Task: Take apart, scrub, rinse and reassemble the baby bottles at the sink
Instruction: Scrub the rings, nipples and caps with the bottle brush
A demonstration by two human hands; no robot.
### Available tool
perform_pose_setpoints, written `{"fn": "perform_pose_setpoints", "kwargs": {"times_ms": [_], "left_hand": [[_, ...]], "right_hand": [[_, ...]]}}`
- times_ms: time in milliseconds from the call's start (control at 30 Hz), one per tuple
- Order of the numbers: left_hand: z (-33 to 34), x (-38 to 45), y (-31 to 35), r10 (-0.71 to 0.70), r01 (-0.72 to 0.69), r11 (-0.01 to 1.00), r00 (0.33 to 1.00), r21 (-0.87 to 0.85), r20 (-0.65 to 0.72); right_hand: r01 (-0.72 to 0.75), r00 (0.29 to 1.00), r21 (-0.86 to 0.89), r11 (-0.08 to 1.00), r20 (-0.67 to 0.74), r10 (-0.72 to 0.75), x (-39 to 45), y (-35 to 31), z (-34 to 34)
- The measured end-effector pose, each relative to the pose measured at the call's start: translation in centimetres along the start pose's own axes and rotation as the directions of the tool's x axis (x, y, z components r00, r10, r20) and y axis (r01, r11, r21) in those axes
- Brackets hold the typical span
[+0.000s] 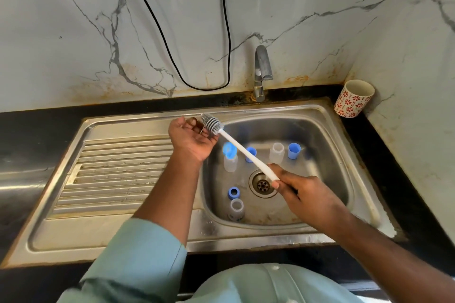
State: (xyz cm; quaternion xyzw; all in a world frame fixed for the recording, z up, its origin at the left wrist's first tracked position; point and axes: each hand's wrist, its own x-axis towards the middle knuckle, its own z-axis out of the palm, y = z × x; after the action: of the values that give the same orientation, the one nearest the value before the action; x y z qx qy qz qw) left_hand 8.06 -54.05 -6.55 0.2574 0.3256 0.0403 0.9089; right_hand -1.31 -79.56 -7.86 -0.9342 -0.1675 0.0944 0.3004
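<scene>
The right hand (299,188) grips the white-handled grey silicone bottle brush (237,146). Its long axis runs toward upper left. The left hand (190,138), fingers loosely curled, touches the bristles; clear bottles wait below.

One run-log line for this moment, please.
right hand grips white-handled grey bottle brush | left hand cupped at bristles | clear bottles, blue caps in steel sink | tap off

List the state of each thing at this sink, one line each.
Bottle brush: held by its handle, head raised at the basin's left edge.
Right hand: grips the brush handle.
Left hand: open, palm up beside the bristles.
Tap: off.
Three bottles: uncapped, upright in the basin.
Patterned cup: tilted against the wall.
</scene>
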Motion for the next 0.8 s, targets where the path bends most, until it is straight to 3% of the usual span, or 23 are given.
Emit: {"fn": "perform_pose_setpoints", "kwargs": {"times_ms": [167, 233, 300, 433, 500, 567, 600, 700, 800], "left_hand": [[-0.3, 2.6, -2.4, -0.076, 0.084, 0.955, 0.996, 0.286, -0.038], [-1.7, 3.7, -3.6, -0.028, 0.069, 0.892, 0.995, 0.447, -0.096], [-2.6, 4.4, -5.2, 0.002, 0.070, 0.768, 0.994, 0.636, -0.112], [-4.1, 6.3, -10.4, 0.043, 0.005, 0.367, 0.999, 0.930, -0.023], [-4.7, 8.1, -12.0, 0.057, -0.094, -0.007, 0.994, 0.996, 0.095], [-5.5, 10.0, -13.2, -0.045, -0.175, -0.408, 0.984, 0.896, 0.172], [-5.9, 11.1, -14.0, -0.114, -0.214, -0.513, 0.977, 0.832, 0.181], [-6.6, 13.7, -16.3, -0.278, -0.320, -0.660, 0.945, 0.679, 0.174], [-7.5, 15.4, -18.4, -0.319, -0.334, -0.701, 0.937, 0.630, 0.142]], "right_hand": [[-0.033, 0.998, -0.013, 0.999, 0.046, 0.034, 0.7, 1.5, -0.8], [-0.129, 0.991, 0.091, 0.987, -0.028, 0.132, 0.3, 2.6, -1.7], [-0.197, 0.976, 0.146, 0.969, -0.063, 0.208, 0.0, 3.4, -2.3], [-0.301, 0.953, 0.126, 0.945, 0.013, 0.302, -0.3, 5.2, -2.1], [-0.324, 0.946, 0.127, 0.938, 0.069, 0.318, -0.2, 5.7, -1.7], [-0.335, 0.941, 0.136, 0.933, 0.099, 0.323, 0.0, 6.1, -1.1], [-0.343, 0.938, 0.144, 0.928, 0.102, 0.331, 0.2, 6.4, -0.7], [-0.380, 0.924, 0.170, 0.909, 0.103, 0.367, 0.8, 7.3, 0.1], [-0.417, 0.908, 0.186, 0.890, 0.122, 0.400, 1.2, 7.9, 0.3]]}}
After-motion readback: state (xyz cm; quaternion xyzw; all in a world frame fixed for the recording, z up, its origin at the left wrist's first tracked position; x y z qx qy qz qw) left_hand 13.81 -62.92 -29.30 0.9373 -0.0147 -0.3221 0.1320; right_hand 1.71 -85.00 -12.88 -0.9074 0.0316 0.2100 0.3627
